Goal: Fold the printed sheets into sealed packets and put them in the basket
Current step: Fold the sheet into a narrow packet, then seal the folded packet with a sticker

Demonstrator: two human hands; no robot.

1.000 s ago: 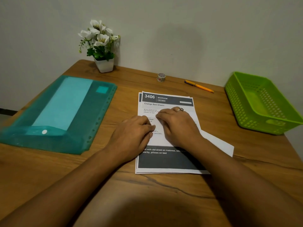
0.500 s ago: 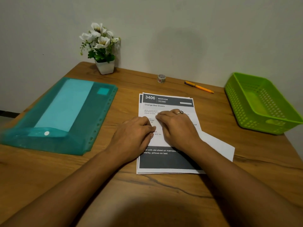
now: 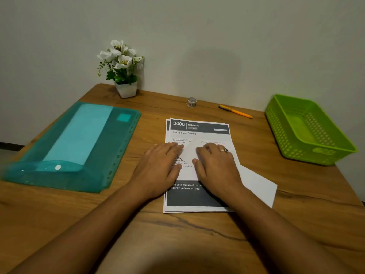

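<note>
A stack of printed sheets (image 3: 199, 129) headed "3406 BEDROOM" lies in the middle of the wooden table. On top of it a white folded sheet (image 3: 256, 186) lies at an angle, blank side up, its lower right corner sticking out past the stack. My left hand (image 3: 160, 167) and my right hand (image 3: 215, 167) rest flat on this folded sheet, side by side, with a strip of white paper showing between them. A ring sits on my right hand. The green plastic basket (image 3: 292, 139) stands at the right edge of the table with nothing in it.
A teal plastic folder (image 3: 79, 147) holding a pale sheet lies at the left. By the wall stand a small pot of white flowers (image 3: 122, 70), a small tape roll (image 3: 191, 102) and an orange pen (image 3: 236, 111). Bare wood lies in front of the stack.
My hands, which touched each other a second ago, have slid a little apart along the folded sheet, and white paper now shows between them. Nothing else on the table has moved.
</note>
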